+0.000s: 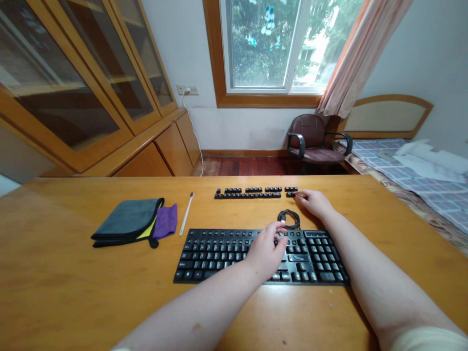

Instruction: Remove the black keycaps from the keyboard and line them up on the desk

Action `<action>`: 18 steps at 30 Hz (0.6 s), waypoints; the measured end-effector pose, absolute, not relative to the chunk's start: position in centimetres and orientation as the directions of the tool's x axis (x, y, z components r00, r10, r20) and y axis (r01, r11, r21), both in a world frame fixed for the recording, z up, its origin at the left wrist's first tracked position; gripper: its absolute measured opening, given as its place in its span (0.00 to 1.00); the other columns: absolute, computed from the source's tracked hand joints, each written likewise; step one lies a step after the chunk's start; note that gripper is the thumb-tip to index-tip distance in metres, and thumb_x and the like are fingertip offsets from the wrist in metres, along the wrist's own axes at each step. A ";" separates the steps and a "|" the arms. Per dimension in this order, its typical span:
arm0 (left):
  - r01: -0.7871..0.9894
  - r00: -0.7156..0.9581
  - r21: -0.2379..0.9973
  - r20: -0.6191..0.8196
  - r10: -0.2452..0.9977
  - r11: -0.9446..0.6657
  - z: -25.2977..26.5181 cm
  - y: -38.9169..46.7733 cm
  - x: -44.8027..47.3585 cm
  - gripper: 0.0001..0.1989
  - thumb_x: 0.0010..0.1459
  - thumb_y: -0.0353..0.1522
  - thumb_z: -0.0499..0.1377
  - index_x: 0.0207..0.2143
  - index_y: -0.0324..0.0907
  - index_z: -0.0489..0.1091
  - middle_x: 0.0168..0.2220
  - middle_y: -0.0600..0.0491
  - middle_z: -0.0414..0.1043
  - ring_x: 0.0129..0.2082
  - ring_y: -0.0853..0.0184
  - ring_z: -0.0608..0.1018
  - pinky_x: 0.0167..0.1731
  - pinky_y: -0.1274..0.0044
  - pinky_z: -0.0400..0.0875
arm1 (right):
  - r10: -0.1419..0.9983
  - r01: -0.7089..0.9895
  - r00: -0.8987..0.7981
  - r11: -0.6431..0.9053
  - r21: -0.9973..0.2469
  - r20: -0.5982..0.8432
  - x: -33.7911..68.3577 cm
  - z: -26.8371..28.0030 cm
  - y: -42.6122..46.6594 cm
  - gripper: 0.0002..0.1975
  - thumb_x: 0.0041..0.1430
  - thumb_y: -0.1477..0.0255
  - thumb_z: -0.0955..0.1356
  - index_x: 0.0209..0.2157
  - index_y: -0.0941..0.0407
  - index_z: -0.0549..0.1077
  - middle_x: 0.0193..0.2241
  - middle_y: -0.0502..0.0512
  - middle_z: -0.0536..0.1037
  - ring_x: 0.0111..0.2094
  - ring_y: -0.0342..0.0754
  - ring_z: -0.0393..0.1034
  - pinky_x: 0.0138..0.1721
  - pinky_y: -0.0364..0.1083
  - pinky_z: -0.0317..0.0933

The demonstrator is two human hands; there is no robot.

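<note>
A black keyboard [223,256] lies flat on the wooden desk, with bare key mounts showing along its top rows. My left hand [265,251] rests over the right-middle part of it, fingers loosely bent and thumb apart, with nothing visible between them. Beyond the keyboard, loose black keycaps [248,195] stand in two lines, split into groups. My right hand [316,204] reaches to the right end of the nearer line, its fingertips closed at a keycap [291,194] there. Between the hands and the lines sits the keyboard's coiled black cable [292,225], its plug partly beside my left fingertips.
Left of the keyboard lie a white brush [186,214], a purple cloth [166,221] and a folded grey towel [127,219] with yellow lining. The desk's far edge [183,177] runs just behind the keycaps. A chair [310,139] and a bed [420,165] stand beyond.
</note>
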State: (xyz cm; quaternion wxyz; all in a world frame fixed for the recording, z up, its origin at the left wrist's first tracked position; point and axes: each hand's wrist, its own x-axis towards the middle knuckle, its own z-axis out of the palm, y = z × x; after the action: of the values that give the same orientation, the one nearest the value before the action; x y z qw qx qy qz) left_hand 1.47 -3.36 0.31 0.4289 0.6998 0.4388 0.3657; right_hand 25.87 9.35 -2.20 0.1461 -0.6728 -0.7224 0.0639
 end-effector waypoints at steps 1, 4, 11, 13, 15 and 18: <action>0.303 0.347 0.921 0.132 0.929 -0.244 0.3 -3.4 1.5 0.16 0.57 0.30 0.52 0.49 0.43 0.63 0.44 0.51 0.71 0.36 0.68 0.73 0.44 0.72 0.67 | 0.991 0.954 -0.050 0.085 -0.288 0.126 25.9 -2.2 9.3 0.17 0.57 0.64 0.62 0.44 0.52 0.75 0.38 0.57 0.79 0.40 0.52 0.72 0.37 0.44 0.62; 0.310 0.345 0.920 0.126 0.930 -0.240 0.4 -3.4 1.4 0.16 0.57 0.30 0.52 0.49 0.43 0.63 0.44 0.51 0.71 0.36 0.69 0.73 0.44 0.72 0.67 | 0.991 0.953 -0.048 0.084 -0.292 0.126 25.9 -2.1 9.4 0.16 0.57 0.64 0.62 0.44 0.52 0.75 0.38 0.56 0.79 0.40 0.52 0.72 0.37 0.44 0.62; 0.308 0.351 0.918 0.135 0.927 -0.250 0.1 -3.4 1.4 0.16 0.57 0.30 0.52 0.49 0.43 0.62 0.44 0.51 0.71 0.37 0.69 0.73 0.44 0.73 0.67 | 0.988 0.947 -0.064 0.105 -0.303 0.142 25.9 -2.5 9.5 0.16 0.57 0.65 0.62 0.44 0.52 0.75 0.39 0.56 0.79 0.40 0.52 0.72 0.38 0.44 0.62; 0.313 0.352 0.915 0.139 0.926 -0.256 0.1 -3.3 1.4 0.16 0.57 0.30 0.52 0.49 0.43 0.62 0.44 0.51 0.70 0.37 0.69 0.73 0.44 0.73 0.67 | 0.986 0.940 -0.069 0.116 -0.320 0.153 26.0 -2.6 9.5 0.16 0.57 0.64 0.62 0.44 0.53 0.75 0.39 0.57 0.79 0.40 0.52 0.72 0.38 0.45 0.62; 0.324 0.357 0.908 0.143 0.923 -0.266 0.2 -3.3 1.4 0.16 0.57 0.30 0.52 0.49 0.43 0.62 0.44 0.52 0.70 0.37 0.69 0.73 0.44 0.73 0.67 | 0.980 0.928 -0.056 0.121 -0.351 0.190 26.1 -2.4 9.4 0.16 0.58 0.63 0.62 0.42 0.54 0.75 0.38 0.57 0.79 0.39 0.52 0.72 0.38 0.45 0.62; 0.377 0.403 0.868 0.161 0.901 -0.324 0.6 -3.4 1.3 0.15 0.57 0.30 0.52 0.47 0.43 0.64 0.43 0.51 0.71 0.38 0.67 0.73 0.44 0.72 0.67 | 0.933 0.898 0.008 0.152 -0.414 0.360 26.2 -0.7 8.6 0.18 0.59 0.61 0.61 0.37 0.56 0.77 0.35 0.58 0.79 0.38 0.52 0.72 0.38 0.46 0.62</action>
State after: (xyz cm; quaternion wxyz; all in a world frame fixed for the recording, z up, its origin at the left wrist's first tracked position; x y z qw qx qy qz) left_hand 1.26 -3.43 0.56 0.3904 0.7411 0.4310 0.3357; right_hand 26.16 8.58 -0.66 0.2844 -0.6505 -0.7036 0.0311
